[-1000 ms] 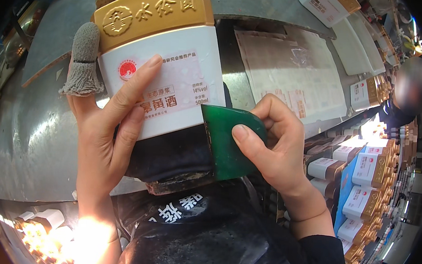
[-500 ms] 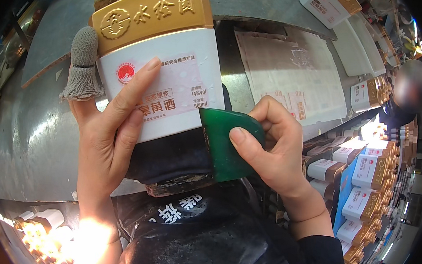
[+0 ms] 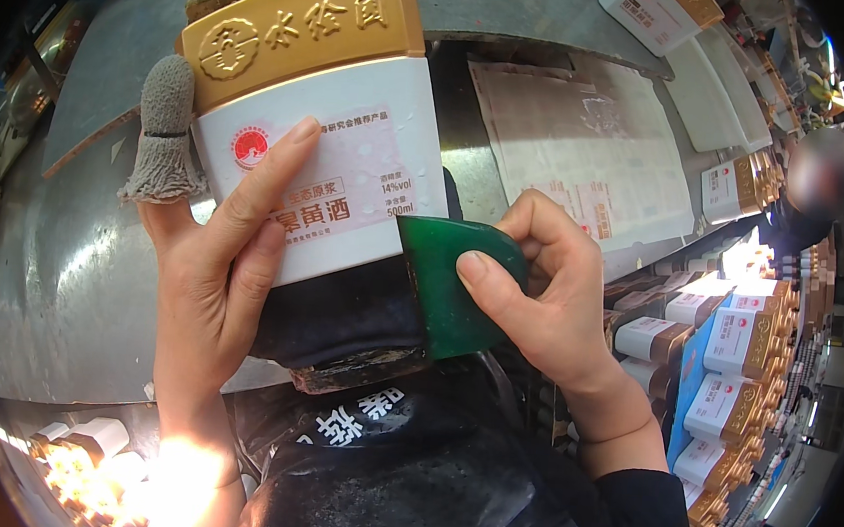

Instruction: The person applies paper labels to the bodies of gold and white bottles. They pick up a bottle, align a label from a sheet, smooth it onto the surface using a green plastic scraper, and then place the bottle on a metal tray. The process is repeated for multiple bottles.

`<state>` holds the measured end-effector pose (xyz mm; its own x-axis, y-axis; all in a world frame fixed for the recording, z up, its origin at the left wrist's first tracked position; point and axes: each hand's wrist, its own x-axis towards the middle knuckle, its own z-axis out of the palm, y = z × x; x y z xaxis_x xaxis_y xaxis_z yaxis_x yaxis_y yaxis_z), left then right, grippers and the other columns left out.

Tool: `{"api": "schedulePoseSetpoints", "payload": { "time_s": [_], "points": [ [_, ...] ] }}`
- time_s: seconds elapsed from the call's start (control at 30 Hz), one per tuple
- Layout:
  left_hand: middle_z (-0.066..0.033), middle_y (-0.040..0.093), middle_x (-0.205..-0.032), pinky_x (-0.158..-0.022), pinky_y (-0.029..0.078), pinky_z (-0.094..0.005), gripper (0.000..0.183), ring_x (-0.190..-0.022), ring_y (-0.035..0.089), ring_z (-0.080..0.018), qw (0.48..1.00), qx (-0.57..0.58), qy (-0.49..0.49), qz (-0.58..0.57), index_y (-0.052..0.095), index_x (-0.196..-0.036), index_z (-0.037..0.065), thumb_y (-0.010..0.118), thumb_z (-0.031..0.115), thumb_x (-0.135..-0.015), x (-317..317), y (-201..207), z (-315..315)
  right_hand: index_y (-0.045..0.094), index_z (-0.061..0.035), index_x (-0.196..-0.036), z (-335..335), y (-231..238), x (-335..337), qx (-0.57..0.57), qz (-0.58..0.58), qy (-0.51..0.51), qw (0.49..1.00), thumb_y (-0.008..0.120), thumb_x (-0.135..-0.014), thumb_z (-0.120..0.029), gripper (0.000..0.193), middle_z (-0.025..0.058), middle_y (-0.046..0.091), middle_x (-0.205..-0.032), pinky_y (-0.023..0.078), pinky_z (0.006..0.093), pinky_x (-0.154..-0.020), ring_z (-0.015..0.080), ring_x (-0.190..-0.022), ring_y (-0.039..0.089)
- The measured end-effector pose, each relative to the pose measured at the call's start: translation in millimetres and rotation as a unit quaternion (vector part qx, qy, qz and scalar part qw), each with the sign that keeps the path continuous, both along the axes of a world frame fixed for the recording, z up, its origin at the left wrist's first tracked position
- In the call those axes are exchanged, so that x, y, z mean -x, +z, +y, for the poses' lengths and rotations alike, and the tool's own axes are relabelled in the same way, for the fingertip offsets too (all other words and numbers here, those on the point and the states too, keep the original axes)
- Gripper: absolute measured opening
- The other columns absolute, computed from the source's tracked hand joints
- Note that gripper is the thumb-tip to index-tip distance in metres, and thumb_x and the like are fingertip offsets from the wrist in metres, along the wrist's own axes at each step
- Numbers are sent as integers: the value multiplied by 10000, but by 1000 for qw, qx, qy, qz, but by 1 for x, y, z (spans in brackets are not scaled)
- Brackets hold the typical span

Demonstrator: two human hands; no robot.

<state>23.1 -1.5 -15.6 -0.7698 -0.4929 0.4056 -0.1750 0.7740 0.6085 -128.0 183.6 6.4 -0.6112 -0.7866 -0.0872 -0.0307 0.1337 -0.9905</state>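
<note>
A flat bottle (image 3: 407,152) with a white body and a gold shoulder lies tilted in front of me, its neck pointing away. My left hand (image 3: 208,245) steadies it from the left. One finger rests across the front label, and another, in a grey knitted finger sleeve (image 3: 168,101), lies along the bottle's left edge. Pinched in my right hand (image 3: 550,290) is a green scraper (image 3: 444,301), a flat plate with a curved side. Its upper left corner meets the lower right corner of the bottle. Dark cloth (image 3: 337,316) lies under the bottle's base.
Behind the bottle spreads a metal table (image 3: 524,12). A clear-covered label sheet (image 3: 593,148) lies to the right. Another bottle (image 3: 655,13) rests on a white container (image 3: 713,88). Rows of similar bottles (image 3: 720,410) stand at the right, near a person (image 3: 797,221).
The green scraper and my right hand have shifted very slightly left. My left hand and the bottle look the same as before.
</note>
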Motion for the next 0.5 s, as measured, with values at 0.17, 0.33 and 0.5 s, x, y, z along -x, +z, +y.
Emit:
{"api": "schedulePoseSetpoints", "payload": {
  "time_s": [0.17,0.33,0.5],
  "points": [
    [-202,189,-1561,-1135,177,-355,478,-1407,210,-321,1000,1,4,-14,622,-1293,211,564,30,-854,0,0,1,501,-15,-844,1,-2,1,-9,9,-6,1000,669,-869,-81,182,52,661,-806,493,221,-640,50,-739,595],
    [-195,195,-1561,-1134,179,-360,471,-1406,210,-320,1000,4,11,-27,626,-1287,216,563,34,-857,0,3,2,495,-16,-838,1,-4,2,-11,16,-5,1000,670,-869,-85,190,47,657,-801,490,219,-643,50,-742,594],
    [-167,206,-1559,-1147,187,-383,508,-1390,274,-306,997,-70,13,37,505,-1386,155,560,68,-889,2,1,4,541,-8,-905,1,4,6,2,33,7,999,659,-873,-76,141,58,658,-876,487,217,-696,63,-790,600]
  ]
}}
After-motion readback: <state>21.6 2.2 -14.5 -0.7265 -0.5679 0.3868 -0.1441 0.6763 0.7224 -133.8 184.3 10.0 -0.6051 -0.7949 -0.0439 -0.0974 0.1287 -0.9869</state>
